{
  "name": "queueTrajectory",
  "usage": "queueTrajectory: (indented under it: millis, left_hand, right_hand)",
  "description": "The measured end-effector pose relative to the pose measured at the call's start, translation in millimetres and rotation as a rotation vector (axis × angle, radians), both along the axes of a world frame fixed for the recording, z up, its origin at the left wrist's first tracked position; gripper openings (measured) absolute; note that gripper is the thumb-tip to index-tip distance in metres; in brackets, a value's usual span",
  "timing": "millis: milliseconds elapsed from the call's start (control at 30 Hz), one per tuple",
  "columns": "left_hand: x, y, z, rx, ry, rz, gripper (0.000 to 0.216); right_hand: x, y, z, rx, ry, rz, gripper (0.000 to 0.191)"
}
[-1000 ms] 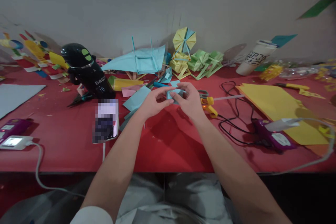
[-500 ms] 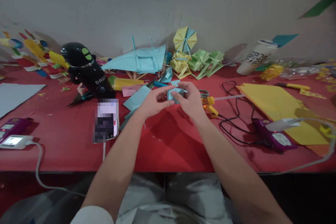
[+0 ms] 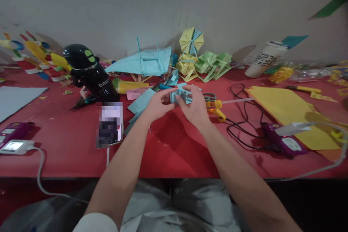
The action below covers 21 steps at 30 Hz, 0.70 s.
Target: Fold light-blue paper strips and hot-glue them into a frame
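Note:
Between my two hands is a small folded piece of light blue paper, held just above the red table. My left hand pinches its left side between thumb and fingers. From the right, my right hand grips it, with the thumb pressed on its near face. Light blue paper sheets lie beside my left hand. Scissors with grey handles and a yellow glue gun rest just right of my right hand.
A black bottle and a phone stand and lie to the left. Folded paper models line the wall behind. Yellow sheets, black cables, a purple power bank and a white cup are at the right.
Both hands have shifted slightly with the folded blue paper, which now sits a little further left. More of the scissors' handles shows beside my right hand.

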<state>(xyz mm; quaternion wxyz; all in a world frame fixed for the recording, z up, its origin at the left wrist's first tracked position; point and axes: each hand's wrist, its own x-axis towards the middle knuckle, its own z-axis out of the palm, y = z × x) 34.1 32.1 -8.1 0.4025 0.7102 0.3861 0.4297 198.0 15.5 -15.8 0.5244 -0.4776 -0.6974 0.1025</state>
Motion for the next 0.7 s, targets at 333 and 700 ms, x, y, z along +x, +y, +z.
queueTrajectory:
  millis: [333,700]
  left_hand:
    - [-3,4,-5.1,-0.103,0.063,0.166,0.056]
    - [-2,6,-10.8,-0.139,0.104,0.255,0.057]
  right_hand:
    - [25,-42,21.8,-0.537,-0.195,0.423,0.035]
    - [151,-88,6.4,-0.711,-0.287,0.049,0.047]
